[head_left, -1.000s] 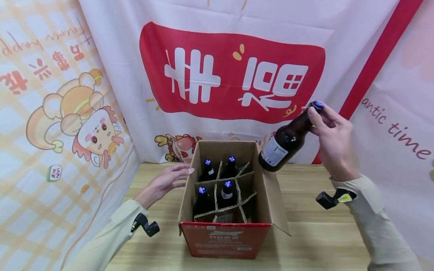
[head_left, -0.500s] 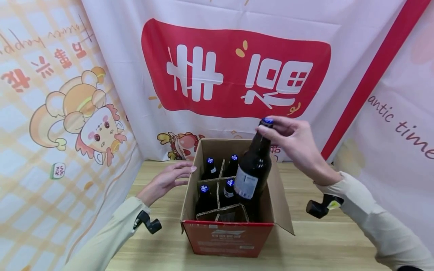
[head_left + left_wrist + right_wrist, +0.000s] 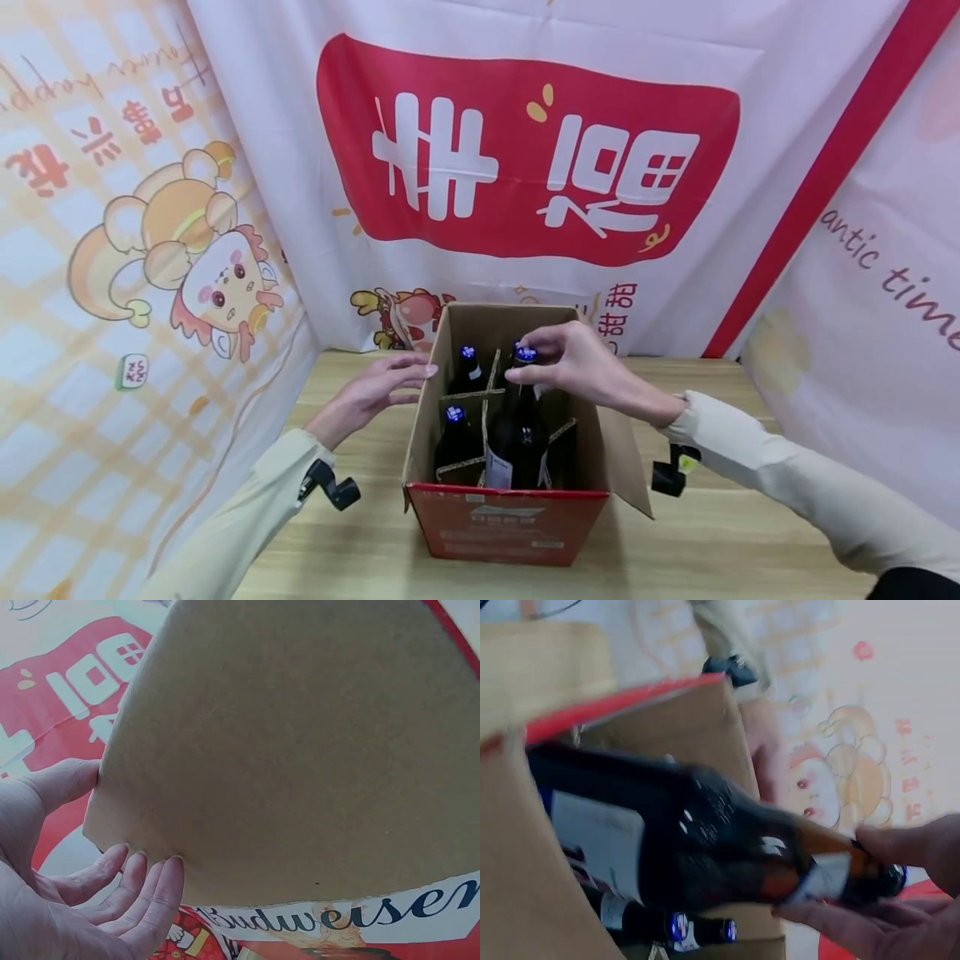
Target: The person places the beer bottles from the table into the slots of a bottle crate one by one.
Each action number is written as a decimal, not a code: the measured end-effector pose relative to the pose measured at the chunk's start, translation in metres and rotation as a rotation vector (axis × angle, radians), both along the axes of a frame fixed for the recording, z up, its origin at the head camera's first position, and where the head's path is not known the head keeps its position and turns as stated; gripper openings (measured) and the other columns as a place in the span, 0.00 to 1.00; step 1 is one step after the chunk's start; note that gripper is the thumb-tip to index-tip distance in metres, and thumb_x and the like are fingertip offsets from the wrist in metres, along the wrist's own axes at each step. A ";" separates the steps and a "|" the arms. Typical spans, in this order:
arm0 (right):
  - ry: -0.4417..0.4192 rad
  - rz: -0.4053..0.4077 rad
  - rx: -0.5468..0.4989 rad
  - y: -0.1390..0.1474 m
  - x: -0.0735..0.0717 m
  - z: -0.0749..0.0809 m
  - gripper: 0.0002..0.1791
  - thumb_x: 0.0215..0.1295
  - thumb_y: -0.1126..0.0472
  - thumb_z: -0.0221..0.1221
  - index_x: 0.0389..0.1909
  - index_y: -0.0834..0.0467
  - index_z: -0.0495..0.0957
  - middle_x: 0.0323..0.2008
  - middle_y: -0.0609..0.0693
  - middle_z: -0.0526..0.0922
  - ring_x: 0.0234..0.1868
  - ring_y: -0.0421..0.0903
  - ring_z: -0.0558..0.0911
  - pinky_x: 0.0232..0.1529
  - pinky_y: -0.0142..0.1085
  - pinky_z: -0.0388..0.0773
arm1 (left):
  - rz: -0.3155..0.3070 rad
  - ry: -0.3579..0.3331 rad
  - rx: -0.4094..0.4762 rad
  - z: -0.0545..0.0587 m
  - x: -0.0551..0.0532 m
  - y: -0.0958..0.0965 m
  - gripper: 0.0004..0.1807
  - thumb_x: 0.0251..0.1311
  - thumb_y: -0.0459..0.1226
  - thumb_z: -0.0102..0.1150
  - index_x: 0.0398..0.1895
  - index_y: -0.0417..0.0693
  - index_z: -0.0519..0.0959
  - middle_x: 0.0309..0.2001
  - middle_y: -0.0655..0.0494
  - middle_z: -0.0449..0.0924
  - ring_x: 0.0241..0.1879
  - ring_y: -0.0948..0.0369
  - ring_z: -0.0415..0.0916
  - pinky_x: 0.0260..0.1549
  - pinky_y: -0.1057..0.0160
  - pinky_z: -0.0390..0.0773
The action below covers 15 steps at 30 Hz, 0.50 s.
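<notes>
My right hand [image 3: 573,367] pinches a dark brown beer bottle [image 3: 517,433] at its neck, just under the blue cap. The bottle's lower part is down inside a red Budweiser carton [image 3: 517,529], near the front; its base is hidden. In the right wrist view, the bottle [image 3: 697,840] shows a white label, with thumb and fingers on either side of its neck. At the carton's left side, my left hand [image 3: 378,387] touches the brown cardboard flap [image 3: 285,765] with thumb and fingertips, its fingers loosely extended.
Other blue-capped bottles stand in the carton, one at the back left [image 3: 468,371] and one at the front left [image 3: 455,433]. Cardboard dividers [image 3: 461,468] part them. A flap [image 3: 630,462] juts out on the right. Printed cloth [image 3: 525,158] hangs behind the wooden table [image 3: 345,533].
My right hand has brought the bottle left from beyond the carton's right side, tipped it more upright and lowered it into the carton. My left hand stays at the flap.
</notes>
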State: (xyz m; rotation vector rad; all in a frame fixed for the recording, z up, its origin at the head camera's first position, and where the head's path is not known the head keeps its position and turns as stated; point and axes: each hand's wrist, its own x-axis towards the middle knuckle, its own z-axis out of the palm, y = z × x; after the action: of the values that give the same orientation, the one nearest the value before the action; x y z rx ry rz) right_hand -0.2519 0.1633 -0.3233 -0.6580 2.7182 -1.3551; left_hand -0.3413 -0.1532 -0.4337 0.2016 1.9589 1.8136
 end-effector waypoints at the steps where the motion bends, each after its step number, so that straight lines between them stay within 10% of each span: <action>1: 0.019 0.028 0.036 0.000 -0.002 0.000 0.25 0.61 0.56 0.75 0.55 0.65 0.85 0.43 0.56 0.91 0.33 0.46 0.90 0.35 0.36 0.88 | -0.005 0.001 0.002 0.000 -0.001 0.000 0.33 0.73 0.42 0.63 0.73 0.35 0.66 0.60 0.47 0.79 0.56 0.55 0.78 0.64 0.50 0.78; 15: 0.086 0.486 0.406 -0.042 -0.021 0.001 0.15 0.56 0.52 0.79 0.27 0.54 0.83 0.17 0.40 0.74 0.20 0.32 0.68 0.22 0.27 0.68 | -0.003 -0.010 0.011 -0.002 -0.004 0.001 0.31 0.73 0.42 0.63 0.71 0.35 0.68 0.60 0.48 0.80 0.55 0.57 0.79 0.67 0.46 0.75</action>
State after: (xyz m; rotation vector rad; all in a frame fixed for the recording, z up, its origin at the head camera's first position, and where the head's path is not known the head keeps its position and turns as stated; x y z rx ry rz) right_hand -0.2728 0.1214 -0.3222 -1.2384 2.5270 -0.6588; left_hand -0.3457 -0.1519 -0.4360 0.1979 1.9412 1.8206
